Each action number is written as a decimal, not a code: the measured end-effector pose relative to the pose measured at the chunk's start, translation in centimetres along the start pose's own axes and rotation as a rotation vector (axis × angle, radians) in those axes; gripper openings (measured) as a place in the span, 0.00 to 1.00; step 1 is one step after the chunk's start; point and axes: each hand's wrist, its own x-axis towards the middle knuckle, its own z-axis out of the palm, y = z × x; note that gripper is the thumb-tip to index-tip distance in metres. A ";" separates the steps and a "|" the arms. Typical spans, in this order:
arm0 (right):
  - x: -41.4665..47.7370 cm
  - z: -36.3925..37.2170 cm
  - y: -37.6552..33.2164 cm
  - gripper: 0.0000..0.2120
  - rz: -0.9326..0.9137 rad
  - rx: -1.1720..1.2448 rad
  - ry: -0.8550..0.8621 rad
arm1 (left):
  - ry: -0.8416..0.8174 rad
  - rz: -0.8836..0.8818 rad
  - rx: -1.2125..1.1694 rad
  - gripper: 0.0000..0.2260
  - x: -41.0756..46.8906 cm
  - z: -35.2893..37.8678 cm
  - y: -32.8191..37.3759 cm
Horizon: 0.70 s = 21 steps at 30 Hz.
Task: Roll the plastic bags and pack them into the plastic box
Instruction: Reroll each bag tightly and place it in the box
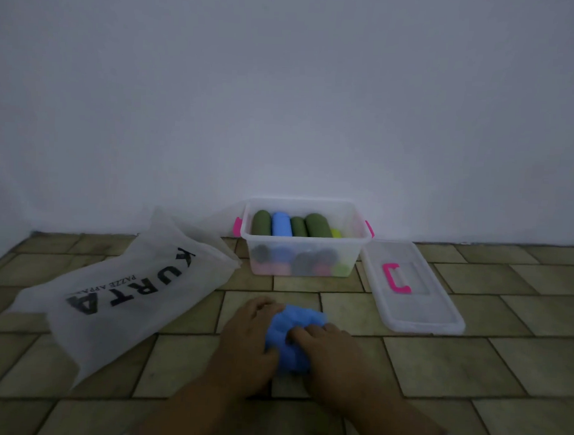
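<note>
From the head view, we see both hands working low in the middle of the tiled floor (469, 354). The left hand (249, 326) has its fingers (263, 306) curled over the left side of a crumpled blue bag (292, 357), and the right hand (326, 345) has bent fingers gripping it from the right. The bag lies on the floor between them, bunched rather than a neat cylinder, so we judge the rolling of this one to be under way and not yet done.

The plastic box (304, 242) stands open against the wall (283, 87), well beyond the hands. It already carries several rolled bags (318, 225) in green, blue and yellow-green, with more showing dimly through the front wall. We judge the packing well advanced, with a little room left at the box's right end.

The lid (409, 306) lies flat just to the right of the box. A large white bag (130, 286) with dark lettering sprawls on the left, and we cannot tell what is in it. Bare floor runs straight from the hands to the box's front rim, so that path looks open between the two.
</note>
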 end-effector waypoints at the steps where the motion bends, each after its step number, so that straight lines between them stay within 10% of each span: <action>1: -0.3 0.0 -0.2 0.25 -0.020 -0.011 0.010 | -0.022 -0.021 -0.049 0.21 0.3 -0.3 0.5; 8: -1.1 -0.4 -0.8 0.27 -0.011 0.092 0.006 | -0.497 -0.377 -0.049 0.25 4.6 -0.6 2.0; 21: 0.4 -1.9 1.8 0.19 0.077 0.426 -0.145 | -0.540 -0.363 -0.013 0.23 4.8 -0.3 0.0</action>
